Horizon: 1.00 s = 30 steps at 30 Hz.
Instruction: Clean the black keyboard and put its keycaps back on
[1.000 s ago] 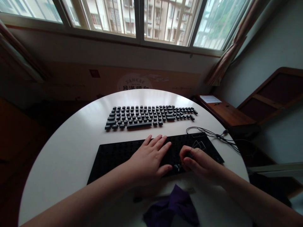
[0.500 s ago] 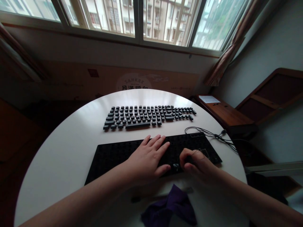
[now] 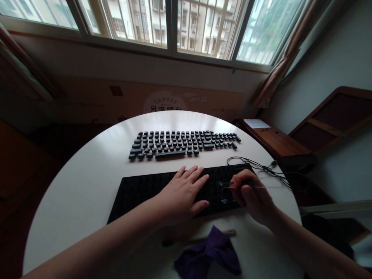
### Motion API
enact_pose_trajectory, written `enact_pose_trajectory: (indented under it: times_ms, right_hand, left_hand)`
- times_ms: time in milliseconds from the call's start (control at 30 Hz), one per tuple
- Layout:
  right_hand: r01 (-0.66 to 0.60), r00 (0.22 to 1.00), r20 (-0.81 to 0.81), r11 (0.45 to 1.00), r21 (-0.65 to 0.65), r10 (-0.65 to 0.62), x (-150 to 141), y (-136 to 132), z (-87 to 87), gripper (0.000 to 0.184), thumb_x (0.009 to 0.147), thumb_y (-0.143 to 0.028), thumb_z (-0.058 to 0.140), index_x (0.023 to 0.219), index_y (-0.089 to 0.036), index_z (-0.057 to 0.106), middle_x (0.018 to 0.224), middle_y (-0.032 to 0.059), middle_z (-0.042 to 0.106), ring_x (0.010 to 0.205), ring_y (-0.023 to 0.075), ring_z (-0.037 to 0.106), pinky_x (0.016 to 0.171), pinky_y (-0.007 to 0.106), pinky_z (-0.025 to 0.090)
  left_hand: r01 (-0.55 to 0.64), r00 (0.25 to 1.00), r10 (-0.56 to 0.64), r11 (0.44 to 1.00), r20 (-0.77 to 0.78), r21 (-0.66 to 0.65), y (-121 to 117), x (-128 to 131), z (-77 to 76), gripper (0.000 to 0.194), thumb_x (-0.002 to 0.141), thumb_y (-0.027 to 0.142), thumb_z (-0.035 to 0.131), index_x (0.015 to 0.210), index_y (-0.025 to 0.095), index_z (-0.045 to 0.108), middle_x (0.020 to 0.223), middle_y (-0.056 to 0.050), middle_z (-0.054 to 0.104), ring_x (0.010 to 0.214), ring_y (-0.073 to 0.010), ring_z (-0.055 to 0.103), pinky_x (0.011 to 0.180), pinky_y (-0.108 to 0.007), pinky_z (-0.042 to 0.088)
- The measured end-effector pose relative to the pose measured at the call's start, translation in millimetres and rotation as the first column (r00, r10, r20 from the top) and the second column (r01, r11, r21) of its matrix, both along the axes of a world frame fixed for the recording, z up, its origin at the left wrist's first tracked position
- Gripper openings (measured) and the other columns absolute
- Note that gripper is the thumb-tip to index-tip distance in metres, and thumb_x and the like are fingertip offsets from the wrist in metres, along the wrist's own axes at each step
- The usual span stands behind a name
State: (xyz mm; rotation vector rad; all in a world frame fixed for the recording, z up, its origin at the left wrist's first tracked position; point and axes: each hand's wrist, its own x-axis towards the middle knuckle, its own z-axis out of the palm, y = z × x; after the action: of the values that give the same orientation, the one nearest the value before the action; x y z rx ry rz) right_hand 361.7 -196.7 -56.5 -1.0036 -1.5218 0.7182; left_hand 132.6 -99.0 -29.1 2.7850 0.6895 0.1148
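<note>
My left hand [image 3: 183, 193] is lying spread on the keyboard [image 3: 142, 190]; at three o'clock, my right hand [image 3: 252, 195] is gripping a wire puller [image 3: 225, 188].

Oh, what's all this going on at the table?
A person's left hand lies flat on a black keyboard, while the right hand holds a thin wire tool, partly hidden, over the keyboard's right part. Beyond it, loose black keycaps stand in rows on the white table. A purple cloth lies on the near side.

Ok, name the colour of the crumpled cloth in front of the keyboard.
Dark purple: the cloth shows in the head view, the only one.
</note>
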Motion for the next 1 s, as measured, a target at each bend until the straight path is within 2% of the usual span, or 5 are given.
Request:
enact_pose_trajectory:
  times_ms: [200, 467, 633, 833, 1000]
  right_hand:
    - [-0.05, 0.919, 0.388, 0.957, 0.287, -0.068, -2.6, -3.5, 14.5, 0.014, 0.097, -0.023, 0.053, 0.11, -0.027, 0.054, 0.086, 0.0042, 0.063, 0.068, 0.0171, 0.059, 0.061, 0.03, 0.048]
    - [-0.205, 0.731, 0.671, 0.898, 0.39, -0.124, -15.1, -7.9, 22.7, 0.019, 0.092, -0.016, 0.052, 0.108, -0.026, 0.054, 0.092, 0.0057, 0.065, 0.067, 0.0151, 0.057, 0.061, 0.027, 0.044]
    - [-0.174, 0.666, 0.72, 0.899, 0.403, -0.194, -19.5, -6.4, 20.1, 0.006, 0.091, -0.021, 0.052, 0.094, -0.024, 0.056, 0.085, 0.0048, 0.064, 0.061, 0.0142, 0.052, 0.058, 0.028, 0.039]
    - [-0.083, 0.736, 0.644, 0.916, 0.391, -0.209, -17.8, -8.9, 19.6, 0.007, 0.092, -0.019, 0.048, 0.096, -0.024, 0.052, 0.079, 0.0028, 0.059, 0.061, 0.0155, 0.05, 0.058, 0.03, 0.036]
    - [0.063, 0.702, 0.594, 0.865, 0.497, -0.393, -8.6, -6.2, 25.9, 0.014, 0.097, -0.025, 0.045, 0.095, -0.023, 0.058, 0.088, 0.0071, 0.058, 0.076, 0.021, 0.054, 0.068, 0.036, 0.043]
  left_hand:
    - [-0.076, 0.932, 0.108, 0.991, 0.347, -0.107, -6.5, 1.8, 23.5, 0.024, 0.094, 0.038, 0.057, 0.106, 0.02, 0.068, 0.115, -0.009, 0.07, 0.111, -0.0259, 0.062, 0.102, -0.044, 0.045]
    - [-0.134, 0.859, 0.275, 0.934, 0.431, -0.33, -15.2, 6.0, 31.0, 0.014, 0.087, 0.03, 0.063, 0.079, 0.019, 0.063, 0.08, -0.003, 0.065, 0.074, -0.0171, 0.058, 0.067, -0.029, 0.044]
    - [-0.18, 0.855, 0.312, 0.928, 0.413, -0.327, -15.6, 5.7, 27.8, 0.016, 0.085, 0.031, 0.062, 0.073, 0.019, 0.06, 0.074, -0.002, 0.061, 0.068, -0.016, 0.054, 0.06, -0.027, 0.039]
    - [-0.178, 0.854, 0.359, 0.882, 0.376, -0.437, -13.3, 3.8, 28.7, 0.021, 0.084, 0.034, 0.061, 0.07, 0.02, 0.057, 0.063, 0.001, 0.057, 0.059, -0.014, 0.049, 0.055, -0.026, 0.034]
    - [-0.153, 0.852, 0.377, 0.843, 0.363, -0.516, -8.1, 1.2, 29.9, 0.024, 0.085, 0.038, 0.062, 0.072, 0.019, 0.058, 0.061, 0.002, 0.054, 0.058, -0.0133, 0.048, 0.053, -0.025, 0.032]
